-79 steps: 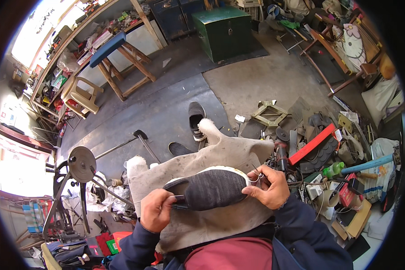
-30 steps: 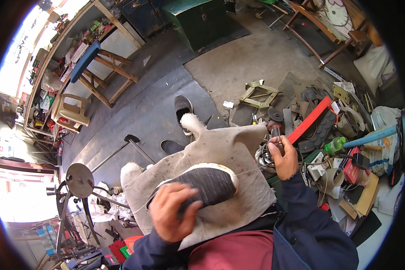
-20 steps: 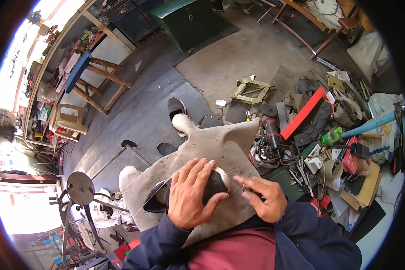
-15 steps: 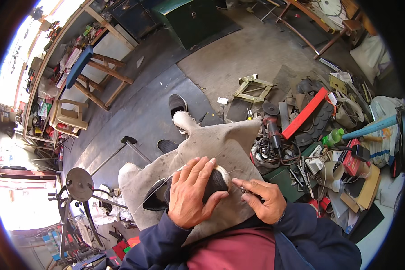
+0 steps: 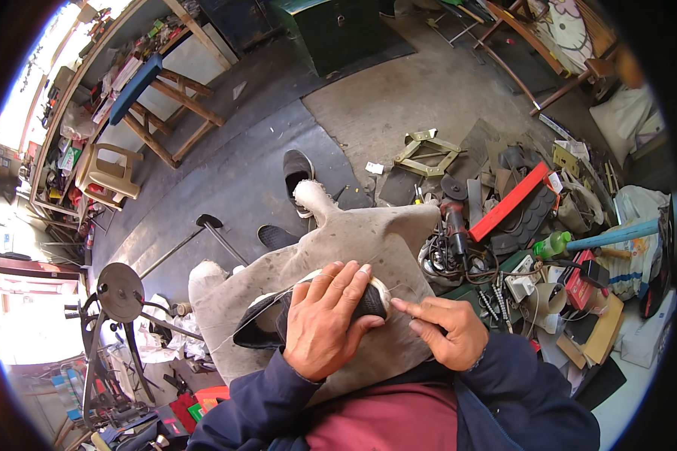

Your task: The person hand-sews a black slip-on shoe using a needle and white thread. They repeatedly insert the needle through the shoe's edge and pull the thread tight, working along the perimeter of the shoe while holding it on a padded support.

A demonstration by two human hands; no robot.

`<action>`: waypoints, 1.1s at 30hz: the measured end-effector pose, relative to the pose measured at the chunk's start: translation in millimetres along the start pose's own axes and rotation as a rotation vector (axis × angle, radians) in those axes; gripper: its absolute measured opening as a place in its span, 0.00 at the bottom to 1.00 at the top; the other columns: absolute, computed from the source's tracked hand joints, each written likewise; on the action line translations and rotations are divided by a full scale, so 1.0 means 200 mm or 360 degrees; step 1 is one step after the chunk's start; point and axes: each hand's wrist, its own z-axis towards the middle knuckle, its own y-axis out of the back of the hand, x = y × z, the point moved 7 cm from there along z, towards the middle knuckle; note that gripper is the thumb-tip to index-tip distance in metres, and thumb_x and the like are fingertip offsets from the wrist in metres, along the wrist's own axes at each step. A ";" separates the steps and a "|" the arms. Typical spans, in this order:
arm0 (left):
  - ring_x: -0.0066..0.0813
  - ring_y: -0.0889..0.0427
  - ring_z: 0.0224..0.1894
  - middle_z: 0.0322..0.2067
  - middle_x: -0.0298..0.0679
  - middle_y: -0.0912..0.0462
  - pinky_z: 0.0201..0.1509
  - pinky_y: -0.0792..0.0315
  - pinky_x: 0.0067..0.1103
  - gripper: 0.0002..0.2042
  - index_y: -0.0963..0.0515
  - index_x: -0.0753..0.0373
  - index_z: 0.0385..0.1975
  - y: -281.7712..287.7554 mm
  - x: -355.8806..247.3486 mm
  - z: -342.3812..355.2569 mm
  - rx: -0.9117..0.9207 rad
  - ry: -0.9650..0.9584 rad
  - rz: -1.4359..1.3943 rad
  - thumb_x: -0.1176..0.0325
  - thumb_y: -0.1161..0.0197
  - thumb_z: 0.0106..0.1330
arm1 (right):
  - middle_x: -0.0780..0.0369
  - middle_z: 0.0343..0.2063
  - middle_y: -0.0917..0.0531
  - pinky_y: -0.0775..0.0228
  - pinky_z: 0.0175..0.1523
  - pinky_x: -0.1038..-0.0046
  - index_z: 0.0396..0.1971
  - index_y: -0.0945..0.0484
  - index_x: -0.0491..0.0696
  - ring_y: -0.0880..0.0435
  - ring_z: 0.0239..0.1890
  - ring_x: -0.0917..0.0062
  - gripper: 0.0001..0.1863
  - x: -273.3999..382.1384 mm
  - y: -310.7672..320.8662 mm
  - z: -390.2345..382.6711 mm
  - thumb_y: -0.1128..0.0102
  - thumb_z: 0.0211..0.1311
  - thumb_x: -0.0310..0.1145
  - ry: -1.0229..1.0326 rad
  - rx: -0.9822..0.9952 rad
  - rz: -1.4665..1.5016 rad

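A black shoe [image 5: 370, 304] with a white sole edge lies across my lap on a stained grey cloth apron [image 5: 353, 240]. My left hand [image 5: 329, 319] is laid over the shoe, its fingers together and the thumb bent round the near side, gripping it. The shoe's dark opening shows left of that hand. Just off the toe, my right hand [image 5: 447, 331] is closed, forefinger pointing at the sole edge; what it holds is hidden. A thin thread [image 5: 410, 288] runs out near the toe, and fine thread also trails over the apron at the left.
To the right lie an angle grinder [image 5: 453, 225], a red bar [image 5: 510, 201], a green bottle [image 5: 553, 246] and a scissor jack [image 5: 427, 153]. A metal stand with a round disc [image 5: 120, 292] is at the left. Beyond are a blue-topped stool [image 5: 137, 89] and a green chest [image 5: 338, 34].
My right hand has shifted slightly right, away from the toe, and the small dark tool tip seen by its fingers no longer shows. More thread now trails over the apron. The left hand keeps its grip.
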 end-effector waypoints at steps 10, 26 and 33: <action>0.41 0.24 0.60 0.59 0.37 0.20 0.56 0.32 0.34 0.33 0.24 0.57 0.62 -0.06 0.03 0.00 -0.0112 -0.0034 0.0098 0.55 0.27 0.53 | 0.45 0.32 0.15 0.24 0.42 0.61 0.50 0.15 0.44 0.15 0.34 0.51 0.16 0.03 0.08 0.28 0.41 0.64 0.27 -0.0255 0.0676 -0.0276; 0.40 0.25 0.59 0.59 0.32 0.20 0.53 0.31 0.33 0.31 0.23 0.52 0.62 -0.13 0.15 0.00 -0.0175 0.0009 0.0027 0.56 0.28 0.55 | 0.48 0.28 0.15 0.23 0.39 0.59 0.44 0.12 0.46 0.15 0.31 0.52 0.12 0.02 -0.01 0.44 0.37 0.61 0.29 -0.0335 0.0689 -0.0500; 0.40 0.25 0.58 0.59 0.33 0.20 0.54 0.32 0.34 0.31 0.22 0.53 0.61 -0.11 0.14 -0.01 -0.0245 -0.0011 0.0049 0.57 0.27 0.54 | 0.50 0.31 0.13 0.22 0.41 0.61 0.46 0.12 0.48 0.14 0.33 0.54 0.13 0.06 -0.05 0.42 0.36 0.62 0.31 -0.0101 0.0610 -0.0797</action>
